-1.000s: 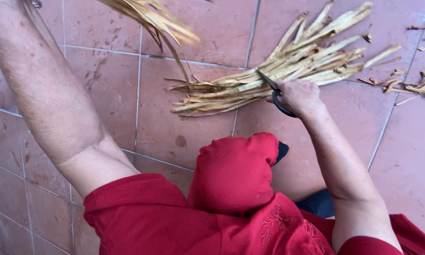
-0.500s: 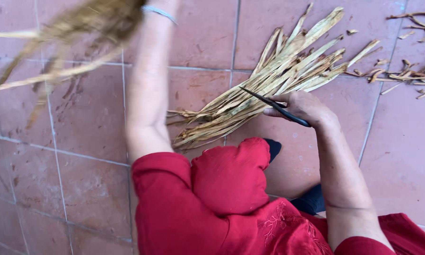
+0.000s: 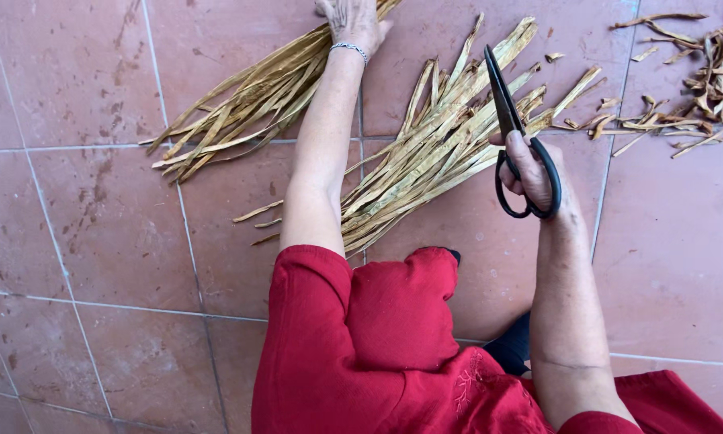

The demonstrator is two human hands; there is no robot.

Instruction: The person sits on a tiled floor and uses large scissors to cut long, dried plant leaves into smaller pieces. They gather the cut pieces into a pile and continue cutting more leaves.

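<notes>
Head view: right hand (image 3: pixel 538 173), fingers through the loops of black scissors (image 3: pixel 514 128), closed around the handles; blades shut, pointing far. Left hand (image 3: pixel 352 20) reaches to the far edge, fingers curled over the near end of a bundle of dried strips (image 3: pixel 241 104) lying on the tiled floor (image 3: pixel 96 241); exact grip partly out of frame. A second, larger bundle (image 3: pixel 442 145) lies between the arms, just beside the scissors. Trimmed scraps (image 3: pixel 699 72) far right. Judgement: a sorting and trimming step; a cut would need the blades opened and strip ends brought to them.
</notes>
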